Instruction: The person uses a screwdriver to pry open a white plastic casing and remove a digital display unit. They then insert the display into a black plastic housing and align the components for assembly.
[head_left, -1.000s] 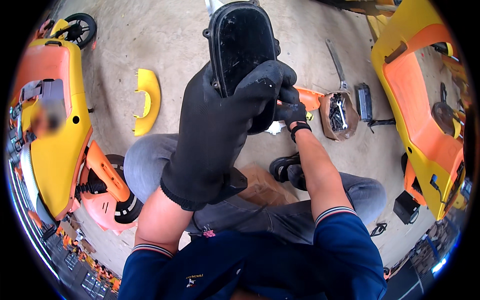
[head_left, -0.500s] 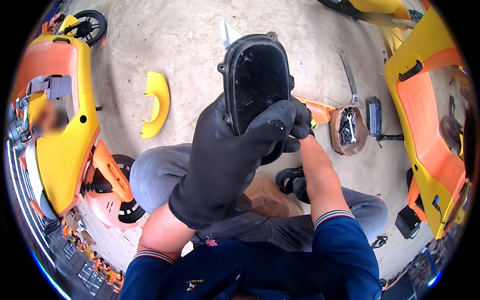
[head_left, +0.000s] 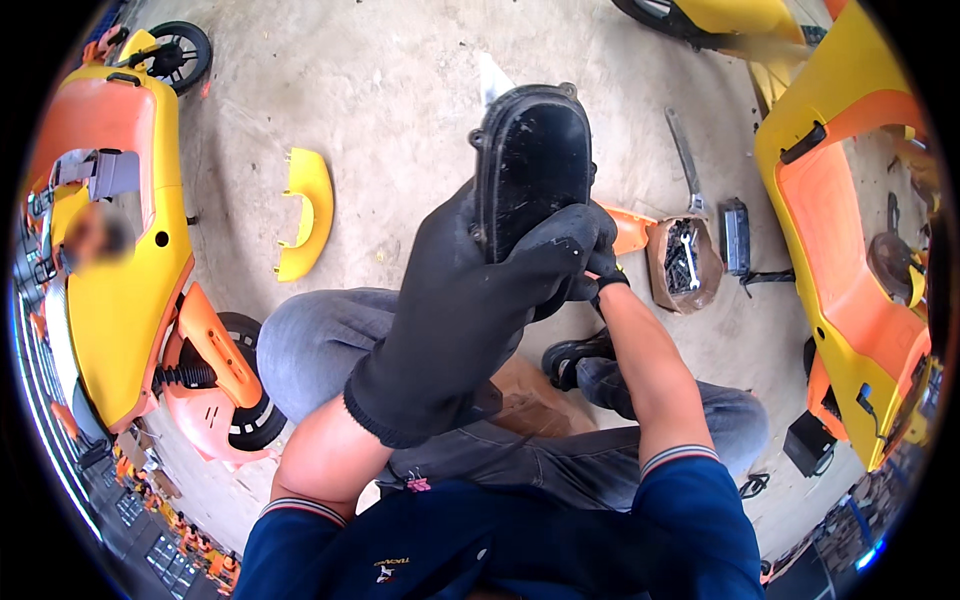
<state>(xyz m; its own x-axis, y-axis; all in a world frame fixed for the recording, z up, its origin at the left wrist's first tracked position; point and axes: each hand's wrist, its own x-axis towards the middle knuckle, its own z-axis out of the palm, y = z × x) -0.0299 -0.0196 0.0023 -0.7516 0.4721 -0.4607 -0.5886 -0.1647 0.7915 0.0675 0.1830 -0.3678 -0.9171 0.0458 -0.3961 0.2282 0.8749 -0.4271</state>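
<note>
A long black oval plastic part (head_left: 533, 165) is raised in front of me, its dusty face toward the camera. My left hand (head_left: 470, 300), in a black glove, wraps its lower end, fingers curled over the right edge. My right hand (head_left: 598, 272), also gloved in black, is mostly hidden behind the left hand and the part; it touches the part's lower right side. I sit low with my grey-trousered knees under both arms.
A yellow-and-orange scooter (head_left: 120, 260) stands at my left, another (head_left: 850, 240) at my right. On the concrete lie a loose yellow fender panel (head_left: 303, 212), a cardboard box of small metal parts (head_left: 683, 262), a wrench (head_left: 685, 160) and a black block (head_left: 737, 236).
The black part and both hands have shifted right and slightly lower in view as my head turned. The left hand's grip stays the same.
</note>
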